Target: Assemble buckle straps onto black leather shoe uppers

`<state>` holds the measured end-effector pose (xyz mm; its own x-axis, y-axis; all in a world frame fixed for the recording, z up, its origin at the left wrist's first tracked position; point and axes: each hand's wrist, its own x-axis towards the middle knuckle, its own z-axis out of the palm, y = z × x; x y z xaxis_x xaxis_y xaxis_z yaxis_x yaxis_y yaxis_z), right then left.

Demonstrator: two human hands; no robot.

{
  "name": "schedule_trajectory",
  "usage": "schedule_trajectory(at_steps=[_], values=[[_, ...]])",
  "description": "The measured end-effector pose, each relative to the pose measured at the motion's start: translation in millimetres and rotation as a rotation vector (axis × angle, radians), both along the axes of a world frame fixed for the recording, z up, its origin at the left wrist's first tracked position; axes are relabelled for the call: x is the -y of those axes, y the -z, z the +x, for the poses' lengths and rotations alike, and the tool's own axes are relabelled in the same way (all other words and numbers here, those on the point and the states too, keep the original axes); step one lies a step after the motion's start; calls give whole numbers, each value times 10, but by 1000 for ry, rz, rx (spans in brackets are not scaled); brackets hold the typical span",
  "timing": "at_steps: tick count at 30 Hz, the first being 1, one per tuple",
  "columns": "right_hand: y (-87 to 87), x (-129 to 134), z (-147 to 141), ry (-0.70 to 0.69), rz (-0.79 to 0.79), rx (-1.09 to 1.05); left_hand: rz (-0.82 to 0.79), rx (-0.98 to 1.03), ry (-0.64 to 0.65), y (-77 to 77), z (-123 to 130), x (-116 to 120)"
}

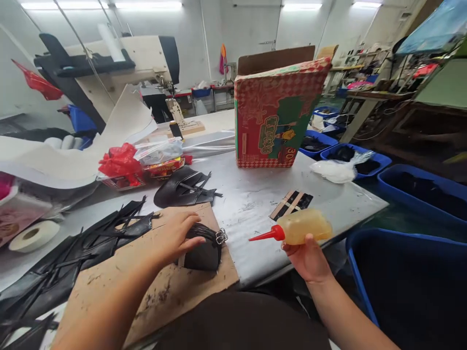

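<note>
My left hand [182,234] rests on a black leather piece with straps [203,253], its thumb and fingers around the near-left part. A metal buckle [221,236] sits at that piece's right end. Beneath lies a stained brown cardboard sheet [171,287]. In my right hand [308,257] is a squeeze bottle [304,227] of yellowish liquid, held on its side over the table edge. Its red nozzle [264,235] points left towards the leather piece, apart from it. More strapped black leather pieces [91,243] lie along the left, and another one [184,187] lies behind my left hand.
A red and green carton [273,119] stands on the silver-covered table [251,194]. Near the bottle lies a small taped black piece [292,204]. A sewing machine [120,63], a red plastic bag [122,163] and a tape roll [34,236] are left. Blue bins [408,236] flank the right edge.
</note>
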<state>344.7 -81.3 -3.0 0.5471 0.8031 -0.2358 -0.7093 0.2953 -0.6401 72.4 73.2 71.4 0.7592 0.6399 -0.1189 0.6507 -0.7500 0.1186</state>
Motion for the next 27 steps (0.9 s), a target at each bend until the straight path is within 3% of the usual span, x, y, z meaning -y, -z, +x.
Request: schedule_trajectory(at_steps=[1, 3, 7, 11, 13, 17, 20, 23, 25, 27], values=[[2, -25, -44, -26, -2, 24, 104, 152, -78, 81, -122, 117], [2, -78, -114, -62, 13, 89, 259, 352, -89, 269, -305, 353], [-25, -231, -225, -109, 63, 242, 392, 389, -40, 618, -376, 620], [-65, -371, -331, -85, 64, 338, 315, 334, -13, 667, -335, 628], [-86, -395, -360, -62, 62, 349, 270, 396, -111, 608, -365, 673], [-125, -370, -349, -29, 72, 337, -102, 548, -566, 565, -406, 923], [-140, -357, -328, -29, 60, 329, -627, 709, -761, 615, -319, 1062], [-137, -375, -341, -42, 49, 303, -1093, 969, -1019, 606, -168, 1043], [-129, -391, -360, -72, 48, 290, -1174, 1095, -1144, 550, -78, 985], [-124, -397, -372, -105, 53, 295, -1167, 1186, -1180, 484, -25, 945]])
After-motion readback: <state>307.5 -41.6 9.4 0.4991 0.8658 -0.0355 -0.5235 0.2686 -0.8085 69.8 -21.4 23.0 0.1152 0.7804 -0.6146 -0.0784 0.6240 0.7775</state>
